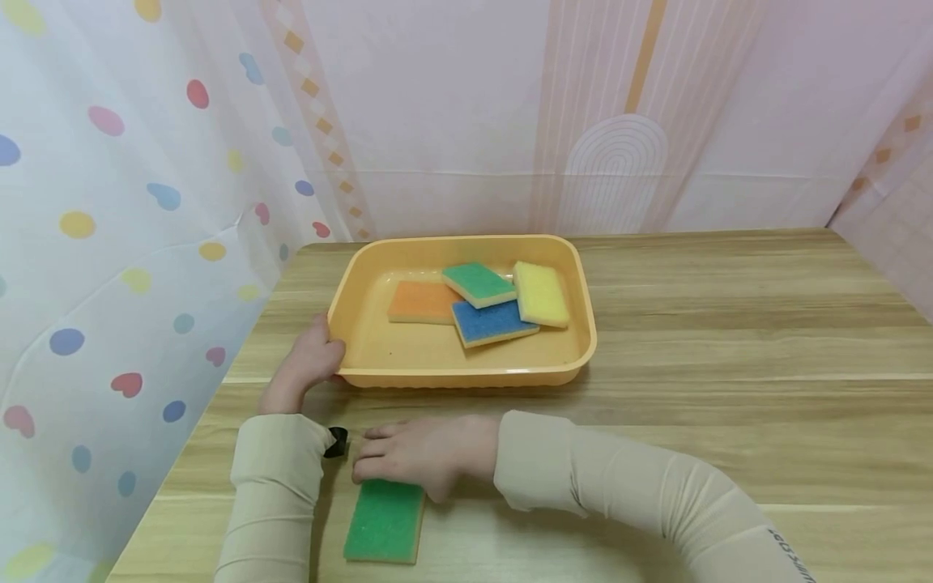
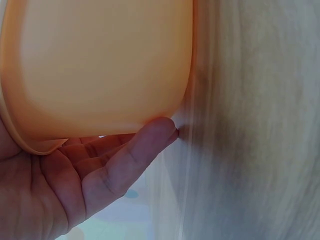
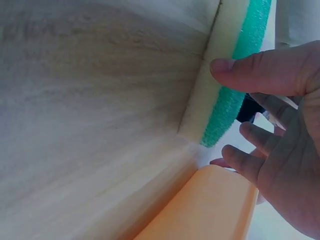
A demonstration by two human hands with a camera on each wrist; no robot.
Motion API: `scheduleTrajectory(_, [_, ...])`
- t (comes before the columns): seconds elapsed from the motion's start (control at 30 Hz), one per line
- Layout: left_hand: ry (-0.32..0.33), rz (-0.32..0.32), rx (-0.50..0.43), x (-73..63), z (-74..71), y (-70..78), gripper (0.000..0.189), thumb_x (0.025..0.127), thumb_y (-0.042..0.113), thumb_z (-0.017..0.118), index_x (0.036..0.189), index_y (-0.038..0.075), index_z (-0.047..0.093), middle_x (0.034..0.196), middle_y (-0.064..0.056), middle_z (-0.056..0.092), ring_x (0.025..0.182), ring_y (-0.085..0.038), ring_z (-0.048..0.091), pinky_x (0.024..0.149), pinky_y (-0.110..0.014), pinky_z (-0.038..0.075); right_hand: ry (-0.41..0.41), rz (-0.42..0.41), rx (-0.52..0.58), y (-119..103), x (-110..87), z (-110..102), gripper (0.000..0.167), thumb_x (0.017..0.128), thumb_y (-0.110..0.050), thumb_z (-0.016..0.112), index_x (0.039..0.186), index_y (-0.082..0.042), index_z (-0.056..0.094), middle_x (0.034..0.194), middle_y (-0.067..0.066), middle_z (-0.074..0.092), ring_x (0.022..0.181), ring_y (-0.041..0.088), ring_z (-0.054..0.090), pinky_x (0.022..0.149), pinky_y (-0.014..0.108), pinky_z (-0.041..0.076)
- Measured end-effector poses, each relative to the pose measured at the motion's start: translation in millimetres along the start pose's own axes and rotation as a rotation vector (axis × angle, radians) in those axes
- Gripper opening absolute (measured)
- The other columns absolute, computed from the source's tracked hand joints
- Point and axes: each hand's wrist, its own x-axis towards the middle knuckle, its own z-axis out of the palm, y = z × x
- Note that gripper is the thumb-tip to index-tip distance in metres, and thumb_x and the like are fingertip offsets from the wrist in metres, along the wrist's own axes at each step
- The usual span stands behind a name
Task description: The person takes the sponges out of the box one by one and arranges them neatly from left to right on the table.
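Note:
My left hand (image 1: 309,360) grips the left end of a yellow-orange plastic tub (image 1: 466,377), with the thumb at the rim and fingers against the outer wall and underside. In the left wrist view, the fingers (image 2: 135,157) reach along the outside of the tub (image 2: 105,65). My right hand (image 1: 426,452) is over the far end of a green-topped sponge (image 1: 385,522) lying on the table. In the right wrist view, its thumb (image 3: 265,70) is against the pale side of that sponge (image 3: 232,65), while the other fingers are spread and loosely extended past it.
Inside the tub lie an orange sponge (image 1: 423,302), a green sponge (image 1: 479,282), a blue sponge (image 1: 492,321) and a yellow sponge (image 1: 540,293), partly overlapping. The wooden table (image 1: 729,348) meets a dotted curtain (image 1: 146,243) on the left and a patterned curtain (image 1: 452,121) behind.

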Motion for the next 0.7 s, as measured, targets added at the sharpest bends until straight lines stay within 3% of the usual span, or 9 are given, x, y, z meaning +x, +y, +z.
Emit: scheduleTrajectory(0.7, [0.007, 0.016, 0.010, -0.2, 1.0, 0.4, 0.059, 0.085, 0.004, 0.027, 0.136, -0.014, 0.006, 0.106, -0.037, 0.043, 0.066, -0.026, 0.058, 0.053, -0.039, 0.054, 0.065, 0.005, 0.042, 1.1, -17.2, -14.1, 0.075, 0.065, 0.006, 0.062, 0.131, -0.019, 0.037, 0.138, -0.004, 0.034, 0.133, 0.017, 0.019, 0.108, 0.021, 0.017])
